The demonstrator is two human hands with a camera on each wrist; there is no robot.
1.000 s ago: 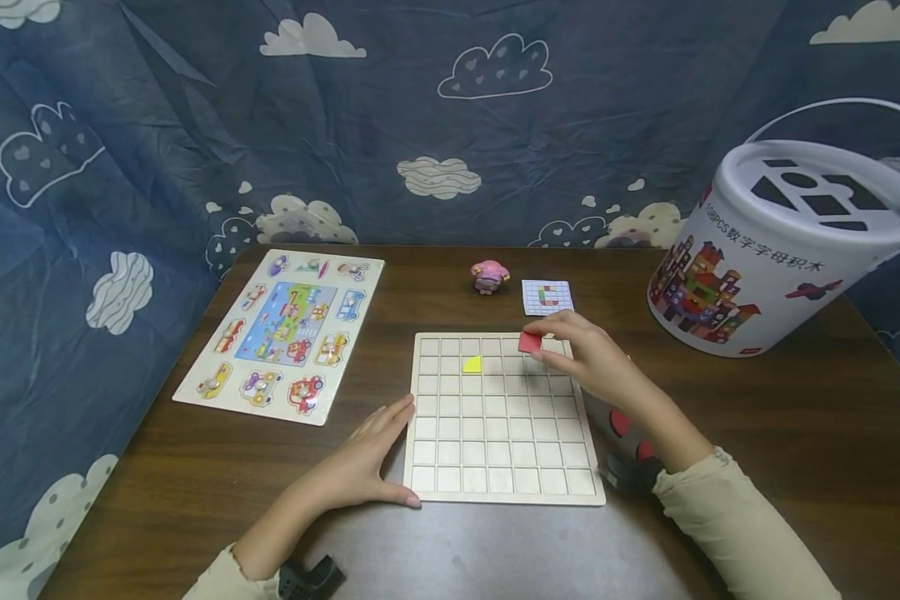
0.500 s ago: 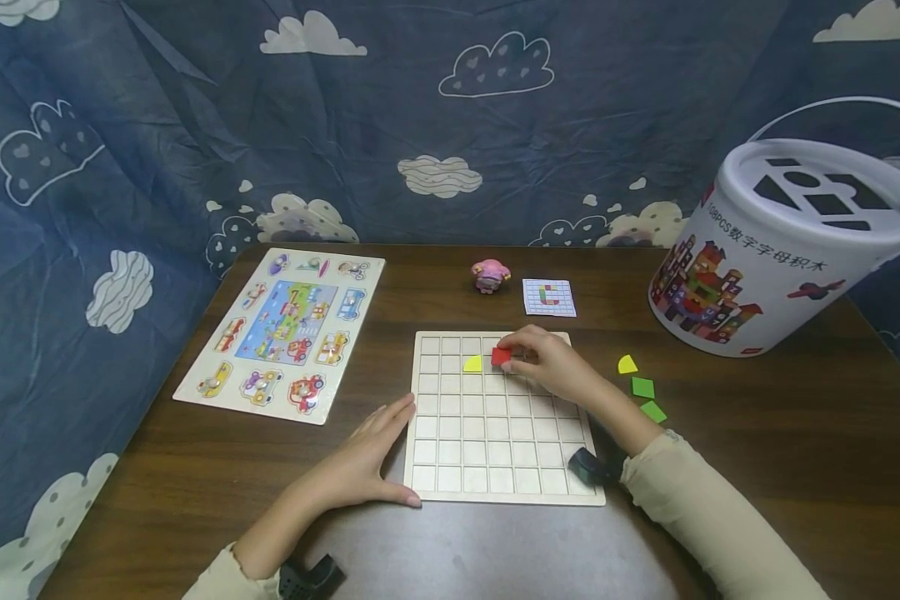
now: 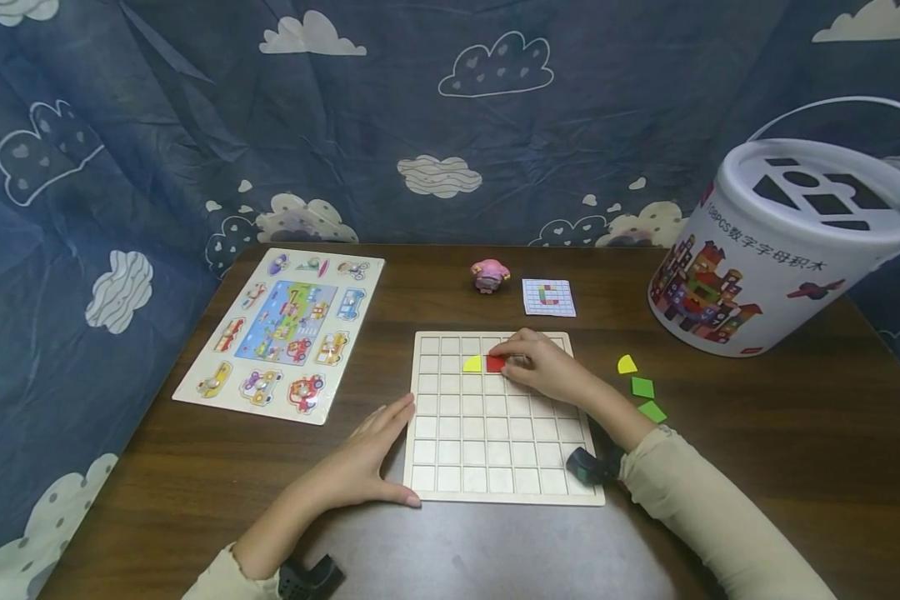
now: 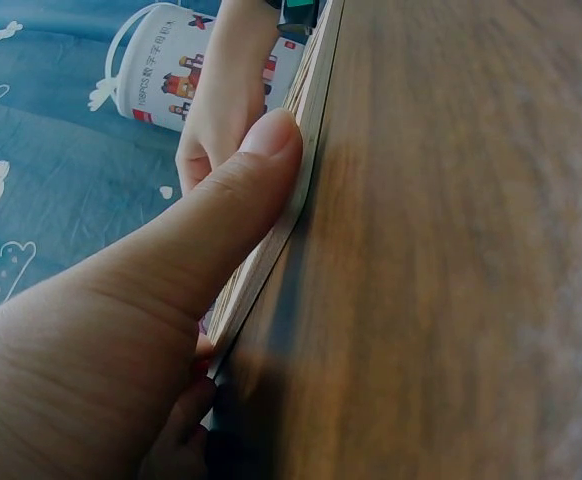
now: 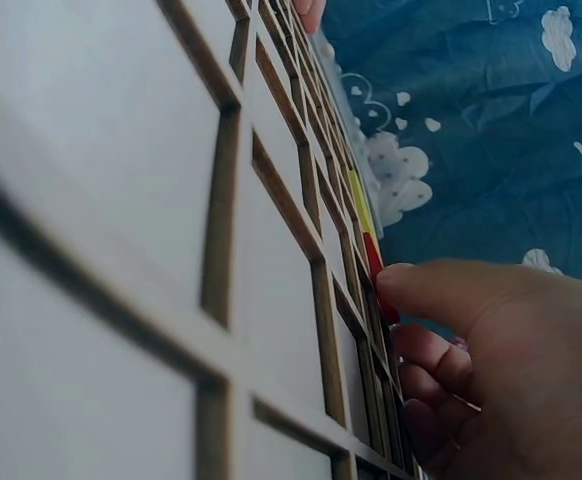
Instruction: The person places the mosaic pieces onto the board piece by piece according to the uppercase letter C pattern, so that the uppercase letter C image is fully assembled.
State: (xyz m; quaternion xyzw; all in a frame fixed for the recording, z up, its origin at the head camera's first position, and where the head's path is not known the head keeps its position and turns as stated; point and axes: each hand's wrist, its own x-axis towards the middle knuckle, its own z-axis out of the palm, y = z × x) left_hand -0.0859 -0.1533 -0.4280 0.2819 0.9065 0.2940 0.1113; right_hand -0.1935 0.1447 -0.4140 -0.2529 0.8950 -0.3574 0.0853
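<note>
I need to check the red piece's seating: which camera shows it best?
The head view: the red piece sits in the grid board right of the yellow piece, under the right hand. The right wrist view shows only its red edge at the fingertips. The left wrist view does not show it.

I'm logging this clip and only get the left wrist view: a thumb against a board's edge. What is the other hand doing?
Observer: The right hand holds a red tile down in a cell in the grid board's second row from the far edge.
Operator: Any other tile on the board?
Observer: One, a yellow quarter-circle tile in the cell directly left of the red one.
Operator: Spare pieces anywhere?
Observer: Yes, a yellow piece and two green pieces lie on the table right of the board.
Operator: And my left hand?
Observer: The left hand rests flat at the board's near left corner.
</note>
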